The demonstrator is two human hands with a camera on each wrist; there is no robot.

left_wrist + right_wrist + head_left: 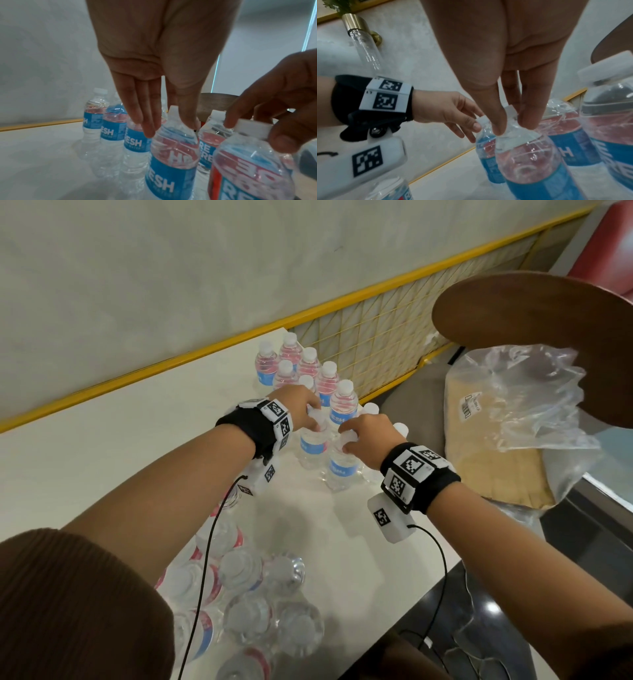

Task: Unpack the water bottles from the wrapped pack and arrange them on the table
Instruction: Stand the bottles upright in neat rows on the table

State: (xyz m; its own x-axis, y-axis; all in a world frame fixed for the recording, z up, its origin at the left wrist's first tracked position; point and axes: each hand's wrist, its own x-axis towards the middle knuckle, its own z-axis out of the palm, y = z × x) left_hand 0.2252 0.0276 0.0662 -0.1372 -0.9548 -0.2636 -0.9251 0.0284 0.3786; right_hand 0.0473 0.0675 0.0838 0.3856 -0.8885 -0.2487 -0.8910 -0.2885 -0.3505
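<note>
Head view: left hand [301,409] pinches cap of upright bottle [312,445]; right hand [368,440] pinches cap of neighbouring bottle [342,469], both standing on white table [102,446] beside arranged row [308,368]. Wrapped pack [246,594] near edge.
Left wrist view: fingers [147,121] straddle bottle neck.
Right wrist view: fingertips [498,127] clamp cap.

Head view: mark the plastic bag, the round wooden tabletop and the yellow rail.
plastic bag [534,392], head view, crumpled clear upper part.
round wooden tabletop [548,313], head view, middle of its brown surface.
yellow rail [137,374], head view, bar along the wall.

Round wooden tabletop [541,313]; clear bag [524,405] beneath.
</note>
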